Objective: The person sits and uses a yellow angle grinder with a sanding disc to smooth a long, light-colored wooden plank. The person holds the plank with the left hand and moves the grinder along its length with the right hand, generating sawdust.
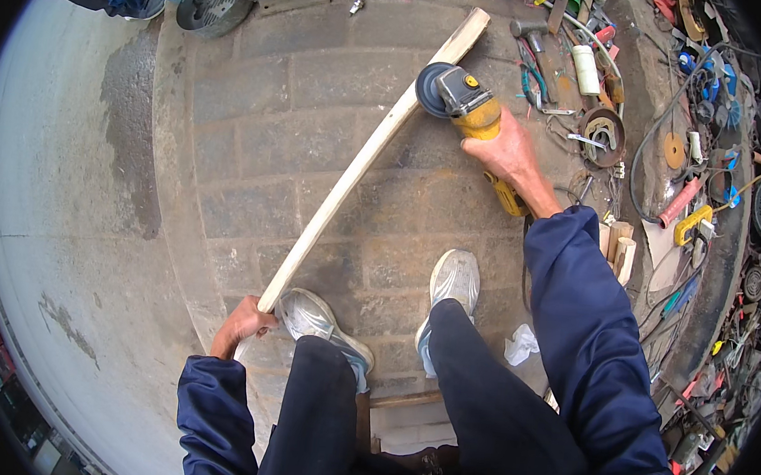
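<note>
My left hand (245, 324) is closed around the near end of a long pale wooden pole (340, 193), beside my left shoe. The pole slants away to the upper right, over the paved floor. In my right hand (515, 156) is a yellow angle grinder (476, 113), gripped by its body. The grinder's grey disc (433, 89) is at the pole's right side near the far end; whether it touches the wood, I cannot tell. A power cord hangs from the grinder's rear, partly hidden by my sleeve.
Hammers (529, 30), pliers (532, 78), a white cylinder (585, 70) and a round metal dish (602, 136) lie at right. Short wooden pieces (623, 255) stand near my right sleeve, by a yellow power strip (692, 225). A metal pan (214, 2) sits at upper left.
</note>
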Available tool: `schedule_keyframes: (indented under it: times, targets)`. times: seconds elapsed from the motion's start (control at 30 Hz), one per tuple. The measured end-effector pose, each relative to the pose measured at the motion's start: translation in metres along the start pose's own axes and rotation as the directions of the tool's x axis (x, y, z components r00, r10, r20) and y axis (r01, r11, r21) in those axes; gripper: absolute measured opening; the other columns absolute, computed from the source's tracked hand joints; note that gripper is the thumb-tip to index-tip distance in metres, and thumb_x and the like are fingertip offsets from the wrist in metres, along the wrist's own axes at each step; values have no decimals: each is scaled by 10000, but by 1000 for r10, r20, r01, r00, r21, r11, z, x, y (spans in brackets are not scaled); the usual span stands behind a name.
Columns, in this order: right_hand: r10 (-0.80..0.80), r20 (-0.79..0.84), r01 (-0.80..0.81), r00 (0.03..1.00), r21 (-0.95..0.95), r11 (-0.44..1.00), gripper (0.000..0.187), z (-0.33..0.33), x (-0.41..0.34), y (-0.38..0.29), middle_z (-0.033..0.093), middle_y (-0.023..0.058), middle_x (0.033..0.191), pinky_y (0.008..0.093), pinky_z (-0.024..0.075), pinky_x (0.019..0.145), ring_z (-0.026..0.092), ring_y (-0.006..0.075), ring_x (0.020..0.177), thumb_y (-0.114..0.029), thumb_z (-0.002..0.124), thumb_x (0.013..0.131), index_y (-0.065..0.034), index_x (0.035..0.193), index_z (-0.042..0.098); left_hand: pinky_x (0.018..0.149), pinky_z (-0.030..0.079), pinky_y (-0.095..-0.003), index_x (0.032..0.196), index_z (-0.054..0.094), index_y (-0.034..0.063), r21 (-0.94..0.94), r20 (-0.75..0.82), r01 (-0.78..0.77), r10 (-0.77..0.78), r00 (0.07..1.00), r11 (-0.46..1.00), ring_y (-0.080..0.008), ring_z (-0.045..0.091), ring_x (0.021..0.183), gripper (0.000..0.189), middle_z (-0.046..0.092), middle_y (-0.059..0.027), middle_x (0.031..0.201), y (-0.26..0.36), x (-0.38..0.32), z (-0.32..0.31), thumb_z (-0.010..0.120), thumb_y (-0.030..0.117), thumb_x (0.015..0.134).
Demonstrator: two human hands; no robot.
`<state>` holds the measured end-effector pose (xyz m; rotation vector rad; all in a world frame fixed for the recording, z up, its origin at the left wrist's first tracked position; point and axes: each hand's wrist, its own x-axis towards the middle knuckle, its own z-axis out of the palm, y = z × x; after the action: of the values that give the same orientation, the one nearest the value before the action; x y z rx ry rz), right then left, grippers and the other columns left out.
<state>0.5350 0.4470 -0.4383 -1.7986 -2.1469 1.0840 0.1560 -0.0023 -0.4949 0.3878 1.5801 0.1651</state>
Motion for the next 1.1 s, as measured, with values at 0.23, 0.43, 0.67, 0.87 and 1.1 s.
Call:
schedule_keyframes:
  times: [0.23, 0.43, 0.67, 0.87, 1.1]
  targets:
    - [-351, 323, 390, 879, -62, 919, 631, 59, -99, -24, 768, 263, 1096, 558, 595, 878, 736, 519, 1030, -279, 870, 760, -48, 1276, 589, 510, 439, -364, 726, 655, -7, -40, 39, 0, 2, 999, 999, -176, 596, 535, 146, 620, -78, 624, 4, -4, -1, 777, 68, 755]
    - [-96, 186, 106, 978, -46, 993, 616, 17, -30, 3, 778, 271, 1121, 550, 604, 865, 772, 467, 1003, -339, 867, 760, -32, 1236, 625, 511, 441, -369, 719, 663, -12, -21, 55, -12, 13, 998, 1000, -188, 604, 534, 127, 625, -83, 616, 1, -1, 0, 753, 70, 755]
    - [-8, -43, 10, 999, 38, 999, 708, -8, 11, 2, 798, 254, 1141, 487, 613, 942, 790, 403, 1059, -355, 859, 765, 7, 1334, 644, 506, 446, -372, 728, 672, -27, -24, 57, -30, 31, 998, 999, -191, 611, 527, 148, 636, -91, 615, -5, 2, 1, 757, 90, 759]
    - [-236, 292, 272, 927, -87, 958, 614, 43, -89, -34, 761, 265, 1112, 587, 582, 877, 731, 525, 1046, -302, 859, 756, -48, 1249, 596, 492, 450, -367, 743, 678, -24, 18, -15, -48, 48, 999, 999, -176, 617, 532, 163, 623, -79, 609, -1, -3, 7, 780, 102, 765]
    - [-95, 291, 156, 952, -193, 969, 602, 8, -51, -32, 771, 307, 1078, 571, 592, 866, 750, 524, 1002, -352, 843, 756, -2, 1191, 615, 489, 474, -378, 827, 712, -63, 93, -152, -7, 21, 988, 996, -187, 620, 524, 209, 650, -96, 653, -7, 3, 10, 800, 120, 776]
